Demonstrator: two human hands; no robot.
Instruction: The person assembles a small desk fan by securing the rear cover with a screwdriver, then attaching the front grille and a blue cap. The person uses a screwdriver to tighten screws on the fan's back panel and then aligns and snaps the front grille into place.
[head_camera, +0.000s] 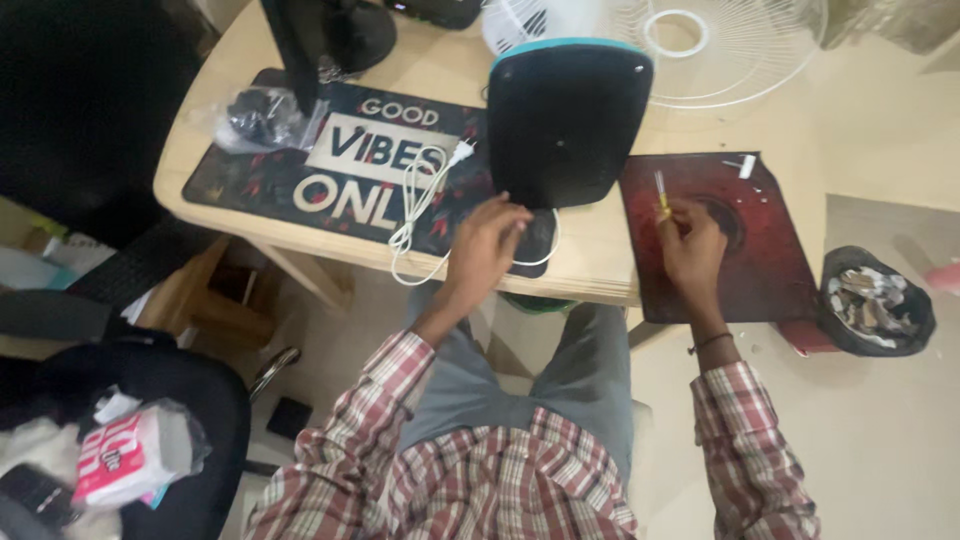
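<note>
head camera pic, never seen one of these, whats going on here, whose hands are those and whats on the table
There is one picture, taken from a camera worn on a person's head, looking down at their own lap and two bare hands; there is no machine.

The left hand rests at the base of a black, teal-edged fan body that stands on the wooden table. The right hand holds a small yellow-handled screwdriver upright in its grip, over a dark red mat.

Also on the table: a printed desk mat, a coiled white cable, a white wire fan grille and a clear bag of dark parts. A black bin stands on the floor to the right.
</note>
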